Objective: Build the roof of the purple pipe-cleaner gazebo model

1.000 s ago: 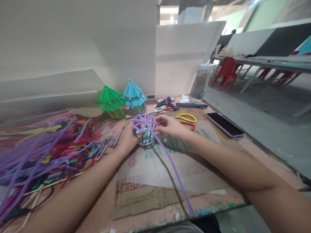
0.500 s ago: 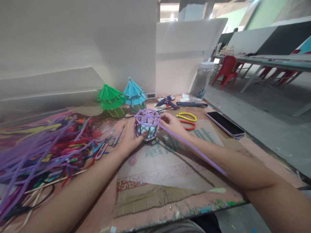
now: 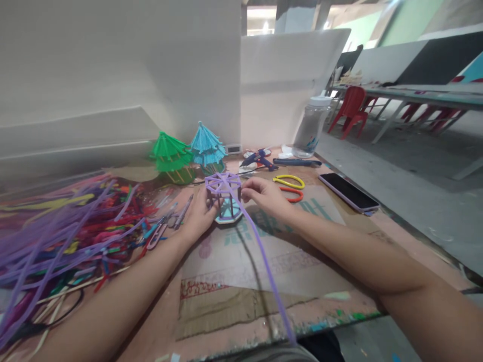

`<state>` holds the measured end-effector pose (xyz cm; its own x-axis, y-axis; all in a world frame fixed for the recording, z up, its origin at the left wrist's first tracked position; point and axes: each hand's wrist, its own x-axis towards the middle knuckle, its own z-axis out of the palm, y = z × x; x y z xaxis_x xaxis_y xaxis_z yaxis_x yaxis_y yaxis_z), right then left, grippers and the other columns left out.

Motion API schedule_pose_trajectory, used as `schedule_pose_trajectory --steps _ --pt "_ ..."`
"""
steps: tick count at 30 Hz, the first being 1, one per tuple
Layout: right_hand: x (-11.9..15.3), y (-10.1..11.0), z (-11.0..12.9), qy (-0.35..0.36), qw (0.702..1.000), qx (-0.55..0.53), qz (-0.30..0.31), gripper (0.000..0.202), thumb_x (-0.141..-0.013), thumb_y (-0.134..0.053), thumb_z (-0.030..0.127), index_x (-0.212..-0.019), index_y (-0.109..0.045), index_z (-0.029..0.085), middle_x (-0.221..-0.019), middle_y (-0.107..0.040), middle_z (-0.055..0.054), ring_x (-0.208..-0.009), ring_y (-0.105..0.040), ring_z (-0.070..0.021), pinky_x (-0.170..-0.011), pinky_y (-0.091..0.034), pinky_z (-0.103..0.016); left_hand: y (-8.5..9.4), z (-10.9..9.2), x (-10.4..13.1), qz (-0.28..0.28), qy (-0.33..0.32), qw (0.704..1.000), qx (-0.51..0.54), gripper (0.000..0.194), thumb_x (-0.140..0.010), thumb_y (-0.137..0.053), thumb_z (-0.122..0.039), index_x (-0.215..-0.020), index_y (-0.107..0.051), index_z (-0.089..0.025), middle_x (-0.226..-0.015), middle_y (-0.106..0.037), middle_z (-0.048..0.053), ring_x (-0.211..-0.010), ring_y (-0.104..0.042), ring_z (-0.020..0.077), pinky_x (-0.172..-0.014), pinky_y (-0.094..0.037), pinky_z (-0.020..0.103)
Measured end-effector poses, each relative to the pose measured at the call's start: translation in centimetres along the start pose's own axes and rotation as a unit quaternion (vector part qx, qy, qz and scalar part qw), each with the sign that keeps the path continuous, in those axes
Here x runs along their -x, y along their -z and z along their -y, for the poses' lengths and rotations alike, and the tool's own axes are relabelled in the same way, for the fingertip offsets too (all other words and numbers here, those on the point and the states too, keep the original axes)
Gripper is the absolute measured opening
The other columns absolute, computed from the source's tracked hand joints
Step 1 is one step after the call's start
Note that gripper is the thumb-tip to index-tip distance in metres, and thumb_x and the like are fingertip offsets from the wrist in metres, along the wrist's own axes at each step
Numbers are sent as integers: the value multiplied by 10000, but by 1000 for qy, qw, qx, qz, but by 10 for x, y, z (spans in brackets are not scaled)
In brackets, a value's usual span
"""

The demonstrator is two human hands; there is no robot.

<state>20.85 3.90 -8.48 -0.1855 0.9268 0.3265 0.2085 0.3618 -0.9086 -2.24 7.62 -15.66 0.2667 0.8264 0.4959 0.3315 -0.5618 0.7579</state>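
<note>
A small purple frame model [image 3: 223,185] with dark posts and a light-blue octagonal base [image 3: 229,210] stands at the middle of the table. My left hand [image 3: 199,208] holds it at its left side, fingers around a post. Close to its right side is my right hand [image 3: 260,193], thumb and fingers pinched together; whatever is between them is too small to make out. From the model's top a long purple pipe cleaner [image 3: 264,254] runs down toward the table's front edge.
Left lies a pile of pipe cleaners [image 3: 56,236]. Behind stand green [image 3: 171,151] and blue [image 3: 207,143] roofed models. A glue gun [image 3: 260,160], bottle [image 3: 311,128], yellow loop [image 3: 290,180], orange loop [image 3: 292,195] and phone [image 3: 349,192] are at the right. Cardboard [image 3: 241,306] lies in front.
The model has turned and shifted slightly left. Its long purple strip has swung from my right forearm toward the front edge. My right hand has drawn slightly away from the model.
</note>
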Motion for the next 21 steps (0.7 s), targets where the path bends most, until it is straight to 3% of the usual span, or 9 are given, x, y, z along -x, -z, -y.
schedule_pose_trajectory --steps 5,13,17,21 --pt "-2 1 -3 19 999 -25 3 104 -878 -593 286 -809 -583 208 -731 -650 23 -696 -641 -141 -719 -520 -296 0 6 -1 -5 1 1000 -5 337 -994 -567 -424 -1255 -568 -210 -1074 -654 70 -966 -658 208 -860 -557 348" --pt "-3 0 -6 7 999 -41 5 150 -862 -652 341 -876 -622 195 -779 -673 5 -703 -632 -141 -711 -514 -301 2 6 -1 -21 -20 999 -18 348 -996 -567 -415 -1275 -563 -208 -1108 -641 73 -986 -638 209 -898 -545 361" --pt "-2 -3 -6 7 999 -28 24 245 -803 -734 355 -978 -704 186 -896 -719 -19 -773 -634 -143 -752 -500 -300 3 1 0 -21 -43 999 -17 416 -991 -574 -408 -1356 -515 -217 -1271 -614 107 -1188 -604 254 -1040 -511 428" --pt "1 -7 1 -53 993 -82 66 303 -771 -735 332 -1036 -705 188 -673 -625 50 -585 -543 -105 -577 -427 -240 4 -2 3 -11 -76 995 -68 494 -1014 -525 -404 -1460 -443 -209 -1380 -581 150 -1294 -565 285 -1103 -479 483"
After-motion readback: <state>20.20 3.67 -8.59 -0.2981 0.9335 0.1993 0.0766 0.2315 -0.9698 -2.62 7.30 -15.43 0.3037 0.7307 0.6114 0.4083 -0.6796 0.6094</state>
